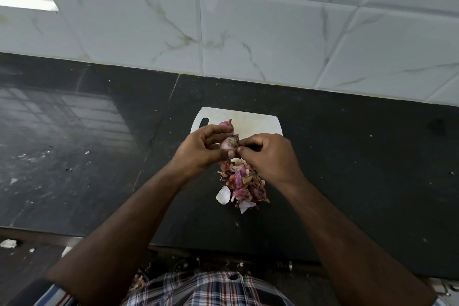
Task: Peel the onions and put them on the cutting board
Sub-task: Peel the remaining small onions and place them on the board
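hands [198, 148] [267, 154] peeling onion [228, 143]

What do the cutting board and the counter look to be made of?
Cutting board: probably plastic, a thin, matte white sheet with a cut-out handle slot. Counter: likely polished dark stone, glossy enough to mirror the window; its seam suggests separate slabs.

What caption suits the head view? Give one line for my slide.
Both hands, left hand and right hand, peel a small purple onion above a white plastic cutting board, papery skins piled below.
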Demonstrator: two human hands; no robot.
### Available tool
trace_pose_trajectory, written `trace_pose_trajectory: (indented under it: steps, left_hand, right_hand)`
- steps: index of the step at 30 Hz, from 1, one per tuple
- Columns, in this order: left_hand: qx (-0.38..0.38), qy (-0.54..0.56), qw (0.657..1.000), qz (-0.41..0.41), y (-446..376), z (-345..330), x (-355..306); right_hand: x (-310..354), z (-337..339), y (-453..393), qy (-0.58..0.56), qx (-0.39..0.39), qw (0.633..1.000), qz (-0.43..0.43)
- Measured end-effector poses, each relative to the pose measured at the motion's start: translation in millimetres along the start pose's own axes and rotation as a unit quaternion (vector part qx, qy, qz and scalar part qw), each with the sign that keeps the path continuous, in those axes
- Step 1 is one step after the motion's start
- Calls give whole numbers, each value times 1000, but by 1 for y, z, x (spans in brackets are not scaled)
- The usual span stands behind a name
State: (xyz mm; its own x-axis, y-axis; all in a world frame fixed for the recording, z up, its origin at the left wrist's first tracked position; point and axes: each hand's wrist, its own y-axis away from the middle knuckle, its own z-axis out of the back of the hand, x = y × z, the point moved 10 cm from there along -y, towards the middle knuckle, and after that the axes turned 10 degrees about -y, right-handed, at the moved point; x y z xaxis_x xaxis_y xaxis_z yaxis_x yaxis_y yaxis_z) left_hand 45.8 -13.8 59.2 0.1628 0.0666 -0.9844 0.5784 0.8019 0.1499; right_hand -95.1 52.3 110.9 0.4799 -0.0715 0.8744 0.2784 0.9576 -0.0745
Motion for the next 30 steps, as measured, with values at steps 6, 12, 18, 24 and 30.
trace_pose_trajectory:
  steps: [6,12,18,24,30]
  left_hand:
    - [24,-35,999,-14,4,-4,-9]
    - [-19,7,1000,-18,2,6,-9]
    - [-18,33,999,-17,5,1,-5]
    - [-27,13,999,-33,6,2,-7]
    - [-32,32,999,-17,6,3,-3]
  right_hand:
    - [7,-9,-3,22,82,996,40]
    - [-2,-3,-5,3,29,999,33]
    - [-12,-9,-6,-70,44,996,-20]
    - [-17,-10,-8,-85,41,995,-17]
    - [-23,-12,-10,-123,56,990,-37]
